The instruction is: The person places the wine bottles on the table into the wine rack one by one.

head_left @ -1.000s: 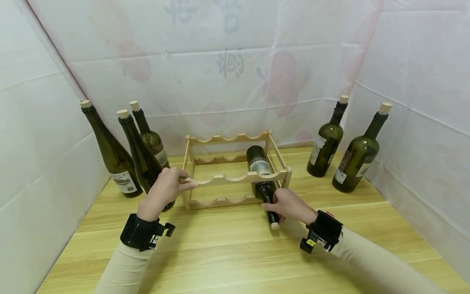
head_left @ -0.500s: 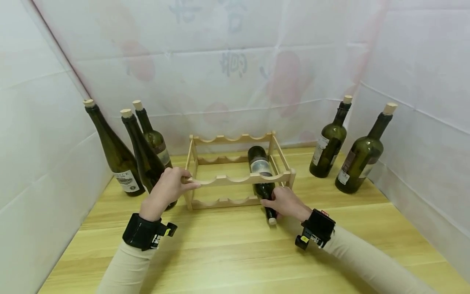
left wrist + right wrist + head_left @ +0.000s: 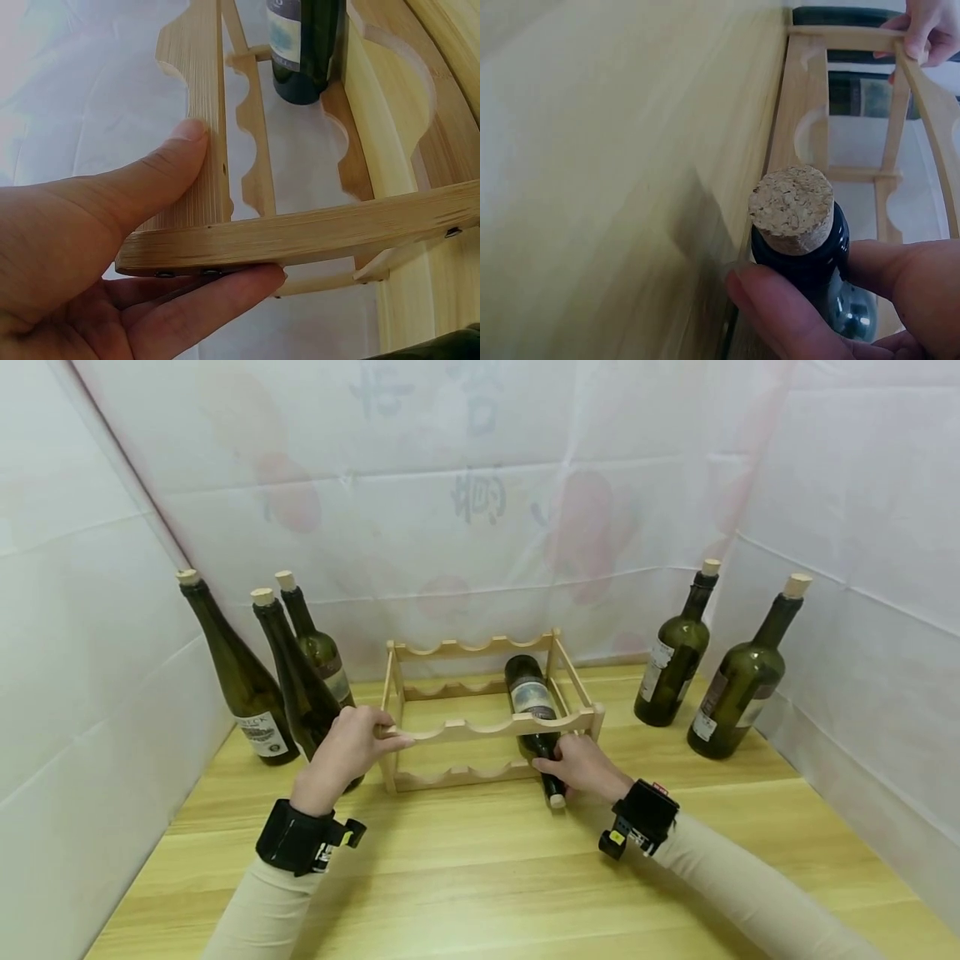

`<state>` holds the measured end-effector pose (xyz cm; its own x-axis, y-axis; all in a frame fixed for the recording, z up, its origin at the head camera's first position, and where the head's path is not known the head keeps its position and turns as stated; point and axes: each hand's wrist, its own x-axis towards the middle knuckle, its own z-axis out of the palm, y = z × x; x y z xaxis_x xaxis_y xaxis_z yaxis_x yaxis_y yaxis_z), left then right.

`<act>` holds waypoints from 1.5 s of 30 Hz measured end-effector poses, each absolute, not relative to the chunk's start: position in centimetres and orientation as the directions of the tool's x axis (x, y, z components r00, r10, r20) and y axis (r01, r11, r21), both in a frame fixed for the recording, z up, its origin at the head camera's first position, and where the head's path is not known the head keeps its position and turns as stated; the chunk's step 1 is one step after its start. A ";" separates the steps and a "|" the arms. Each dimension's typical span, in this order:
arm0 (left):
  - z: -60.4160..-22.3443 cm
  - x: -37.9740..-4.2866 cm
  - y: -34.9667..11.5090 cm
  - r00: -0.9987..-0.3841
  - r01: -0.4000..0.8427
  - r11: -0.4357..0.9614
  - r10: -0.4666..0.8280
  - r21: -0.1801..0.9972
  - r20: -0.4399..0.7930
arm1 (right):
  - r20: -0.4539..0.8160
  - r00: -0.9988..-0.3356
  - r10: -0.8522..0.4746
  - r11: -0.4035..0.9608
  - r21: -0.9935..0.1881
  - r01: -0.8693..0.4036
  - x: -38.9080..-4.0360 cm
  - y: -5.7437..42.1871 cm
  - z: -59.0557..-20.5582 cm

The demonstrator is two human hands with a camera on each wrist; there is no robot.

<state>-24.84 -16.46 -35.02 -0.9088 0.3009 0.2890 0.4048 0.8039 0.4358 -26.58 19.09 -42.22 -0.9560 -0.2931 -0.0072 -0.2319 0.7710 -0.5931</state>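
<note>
A light wooden wine rack (image 3: 487, 727) with scalloped rails stands on the table. My left hand (image 3: 350, 745) grips its front left corner, thumb on the top front rail and fingers under the side bar in the left wrist view. On the rack's lower level, at the right end, lies a dark green wine bottle (image 3: 531, 693), its corked neck pointing toward me. My right hand (image 3: 585, 767) holds this bottle by the neck. In the right wrist view, thumb and fingers wrap the neck just below the cork (image 3: 793, 206).
Three corked bottles stand left of the rack, a tall labelled one (image 3: 236, 685) outermost. Two more, a slimmer bottle (image 3: 675, 652) and a wider bottle (image 3: 742, 677), stand to the right. A white cloth backdrop (image 3: 450, 527) encloses the wooden table (image 3: 480, 877) behind and at both sides.
The right hand has pushed the bottle a little deeper into the rack, its cork moving away from me. The left hand keeps its grip on the rack's corner.
</note>
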 end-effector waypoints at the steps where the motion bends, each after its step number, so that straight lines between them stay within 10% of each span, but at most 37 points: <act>1: -35.0 -24.9 -16.5 -0.906 0.410 0.801 0.304 0.437 0.294 | -0.003 -0.955 -0.296 0.768 -0.595 -0.236 -26.7 19.2 -42.3; 45: -35.0 -25.0 -16.1 -0.903 0.412 0.803 0.295 0.430 0.313 | 0.118 -0.898 -0.425 0.853 -0.279 -0.441 -23.6 21.7 -35.9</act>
<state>-25.04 -16.10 -34.98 -0.9026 0.2955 0.3132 0.4122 0.8032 0.4302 -23.62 21.66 -35.89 -0.8975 -0.4248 0.1183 -0.4406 0.8533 -0.2789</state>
